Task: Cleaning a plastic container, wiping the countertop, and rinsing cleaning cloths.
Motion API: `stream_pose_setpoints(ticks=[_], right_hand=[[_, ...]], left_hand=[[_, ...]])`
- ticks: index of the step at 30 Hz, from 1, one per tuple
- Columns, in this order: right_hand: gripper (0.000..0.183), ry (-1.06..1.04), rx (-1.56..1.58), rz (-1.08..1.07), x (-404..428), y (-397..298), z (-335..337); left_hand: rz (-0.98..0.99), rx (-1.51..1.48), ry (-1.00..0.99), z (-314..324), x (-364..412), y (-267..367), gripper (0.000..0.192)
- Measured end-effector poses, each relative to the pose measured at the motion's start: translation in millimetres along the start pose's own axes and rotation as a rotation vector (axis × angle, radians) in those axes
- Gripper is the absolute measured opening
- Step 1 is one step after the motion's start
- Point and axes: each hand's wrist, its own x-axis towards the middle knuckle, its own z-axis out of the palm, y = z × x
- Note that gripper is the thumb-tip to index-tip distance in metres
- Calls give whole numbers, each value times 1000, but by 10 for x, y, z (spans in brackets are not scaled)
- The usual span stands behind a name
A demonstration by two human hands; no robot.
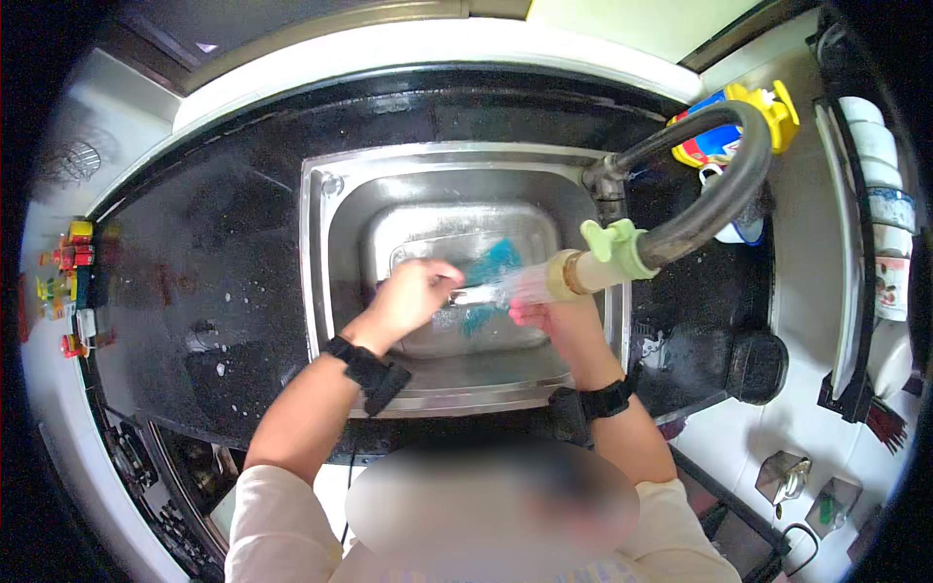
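Observation:
My left hand (419,291) is over the stainless steel sink (350,240), its fingers around a shiny metal piece (470,296), perhaps a utensil. Water from the faucet's pale nozzle (594,273) runs over that piece. My right hand (536,310) is beside and partly behind the nozzle and the stream, fingers curled towards the metal; whether it grips anything is hidden. A teal scrubbing cloth or pad (499,259) shows in the basin beyond the hands, with more teal below the stream.
The thick curved faucet pipe (751,157) with a light green tap handle (612,240) arches at the right. Behind it are a yellow and blue cleaner bottle (714,135) and a white mug (736,226). Stacked bowls (875,153) fill a wall rack. Black counter (219,270) flanks the sink.

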Motion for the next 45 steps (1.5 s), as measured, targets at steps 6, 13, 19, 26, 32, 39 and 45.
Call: stream_pose_setpoints(ticks=[6, 13, 19, 26, 32, 39, 45], right_hand=[[20, 212, -133, -95, -342, 108, -274], [22, 322, -86, 61, -944, 182, -537], [23, 366, 19, 86, -1144, 270, -645], [24, 283, -39, 9, -1306, 275, -682], [25, 289, 7, -21, -1412, 276, -762], [26, 255, -45, 16, -1360, 296, -709], [52, 246, -541, -87, -1025, 450, -576]], left_hand=[[142, 18, 129, 620, 364, 140, 17], [-134, 279, -153, 719, 429, -99, 49], [-7, 263, -197, 778, 353, 175, 50], [95, 303, -113, 525, 145, 573, 49], [61, 312, -161, 114, -204, 811, 43], [83, 241, 16, -147, -658, 605, 35], [74, 96, 179, -348, -980, 433, 27]])
